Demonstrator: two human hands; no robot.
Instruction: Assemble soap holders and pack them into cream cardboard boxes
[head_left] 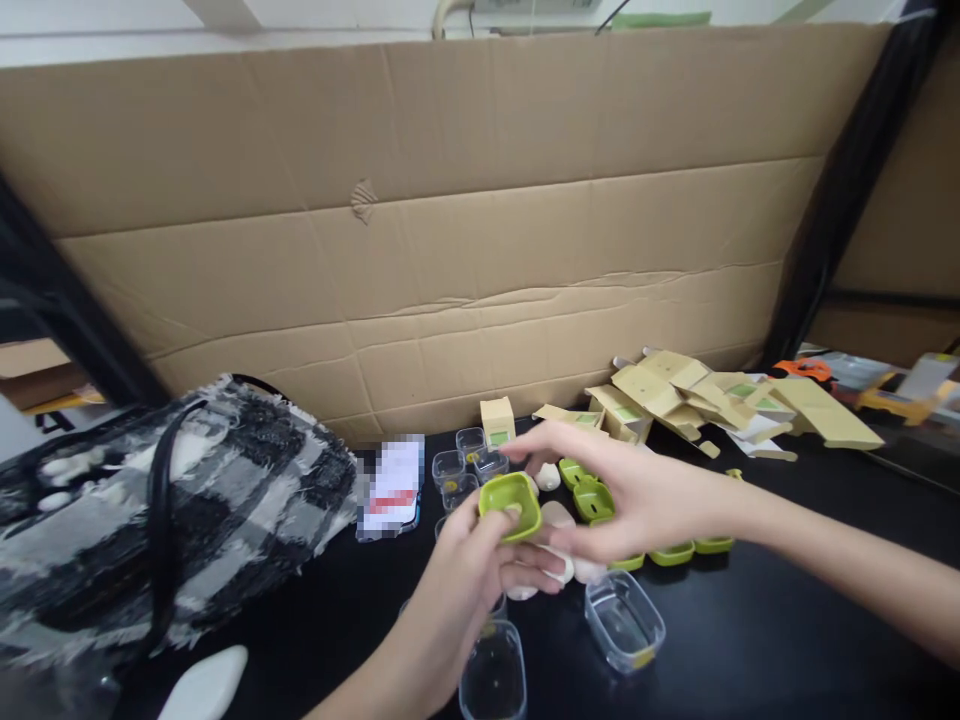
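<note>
My left hand (480,560) grips a small green square plastic cup (525,497), its thumb pressed inside and its hollow side facing me. Close by on the right, my right hand (622,495) arches with thumb and fingers apart, and I see nothing between them. Its fingertips are near the cup's far edge. White rounded pieces (547,477) lie partly hidden beneath and between my hands. More green pieces (594,498) stand behind and beside my right hand. Clear plastic containers (625,620) sit on the black table (757,640), several of them behind my left hand.
A black and white checked bag (247,500) fills the left side, with a phone (390,490) beside it. Flattened small cartons (675,390) are piled at the back right. A white object (206,685) lies at the front left. A cardboard wall (450,230) stands behind.
</note>
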